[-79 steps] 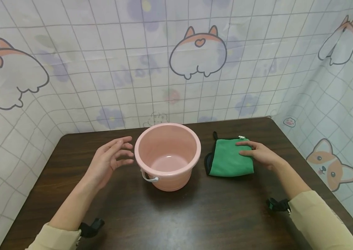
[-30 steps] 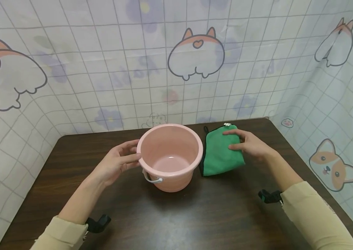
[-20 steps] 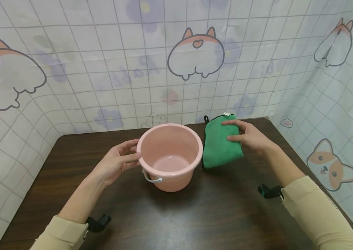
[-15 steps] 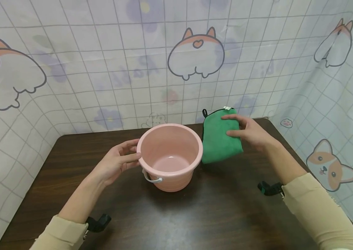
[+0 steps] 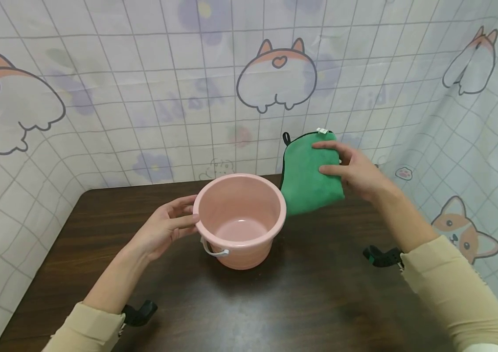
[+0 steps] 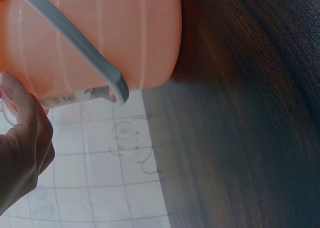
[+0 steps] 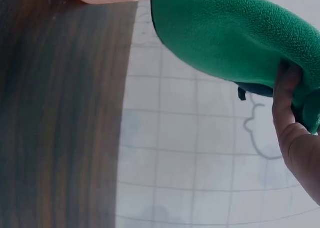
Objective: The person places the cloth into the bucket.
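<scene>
A pink bucket [image 5: 240, 254] stands upright on the dark wooden table. My left hand [image 5: 165, 230] holds its left rim, thumb tip on the edge and the other fingers partly hidden beyond. The left wrist view shows that hand's bent fingers [image 6: 22, 108] by the bucket's upper part. Pinched at its right side by my right hand [image 5: 356, 171], a folded green cloth [image 5: 308, 176] with black edging, a small black loop and a white tag hangs above the table, right of the bucket. Its lower left corner overlaps the bucket's rim in the head view.
The bucket's grey-white handle [image 5: 214, 250] hangs down its front left side. The dark table [image 5: 249, 313] runs back to a white grid-patterned wall covering [image 5: 178, 112] with cartoon dogs, which also lines both sides. Black wrist mounts [image 5: 381, 256] sit by the sleeves.
The right hand has taken hold of the green cloth, moved it left towards the bucket and lifted it off the table. The left hand has come to the bucket's rim and stayed there.
</scene>
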Tool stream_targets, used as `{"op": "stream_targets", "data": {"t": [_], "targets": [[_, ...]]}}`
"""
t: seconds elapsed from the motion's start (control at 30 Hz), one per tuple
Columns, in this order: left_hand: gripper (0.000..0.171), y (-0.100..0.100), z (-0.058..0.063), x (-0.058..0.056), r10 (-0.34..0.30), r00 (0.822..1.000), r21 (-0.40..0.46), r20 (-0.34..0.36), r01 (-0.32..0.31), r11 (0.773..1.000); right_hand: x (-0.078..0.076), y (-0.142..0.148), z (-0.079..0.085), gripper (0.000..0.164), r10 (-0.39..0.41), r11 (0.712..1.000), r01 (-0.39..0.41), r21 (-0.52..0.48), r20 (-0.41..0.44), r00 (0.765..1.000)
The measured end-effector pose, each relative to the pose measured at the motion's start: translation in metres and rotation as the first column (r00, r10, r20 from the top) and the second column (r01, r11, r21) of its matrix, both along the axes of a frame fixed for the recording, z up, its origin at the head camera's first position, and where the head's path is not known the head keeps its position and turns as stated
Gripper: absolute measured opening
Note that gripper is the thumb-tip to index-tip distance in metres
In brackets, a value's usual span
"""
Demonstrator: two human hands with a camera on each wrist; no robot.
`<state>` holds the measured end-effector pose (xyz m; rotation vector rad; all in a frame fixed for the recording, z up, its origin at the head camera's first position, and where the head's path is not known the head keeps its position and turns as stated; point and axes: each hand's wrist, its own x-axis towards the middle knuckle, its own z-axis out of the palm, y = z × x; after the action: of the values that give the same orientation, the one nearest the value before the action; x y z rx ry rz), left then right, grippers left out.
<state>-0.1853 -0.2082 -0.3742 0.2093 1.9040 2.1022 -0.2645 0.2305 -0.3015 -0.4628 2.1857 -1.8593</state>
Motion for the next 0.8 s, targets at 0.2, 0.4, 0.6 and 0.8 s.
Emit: {"op": "stream_targets", "data": {"t": [0.2, 0.4, 0.6, 0.8], "targets": [[0.064, 0.0, 0.0, 0.0, -0.002, 1.0, 0.004, 0.003, 0.002, 1.0, 0.002, -0.005, 0.011, 0.052, -0.048, 0.998, 0.048, -0.038, -0.011, 0.999], [0.063, 0.0, 0.0, 0.0, -0.001, 1.0, 0.0, 0.003, 0.001, 1.0, 0.005, -0.012, 0.024, 0.052, -0.046, 0.985, 0.041, -0.17, -0.022, 0.999], [0.064, 0.0, 0.0, 0.0, -0.003, 1.0, 0.003, 0.008, 0.003, 1.0, 0.009, -0.018, 0.036, 0.05, -0.047, 0.951, 0.026, -0.307, -0.058, 0.997], [0.064, 0.0, 0.0, 0.0, -0.004, 1.0, -0.004, 0.007, 0.004, 1.0, 0.014, -0.03, 0.046, 0.049, 0.033, 0.938, -0.068, -0.34, -0.108, 0.994]]}}
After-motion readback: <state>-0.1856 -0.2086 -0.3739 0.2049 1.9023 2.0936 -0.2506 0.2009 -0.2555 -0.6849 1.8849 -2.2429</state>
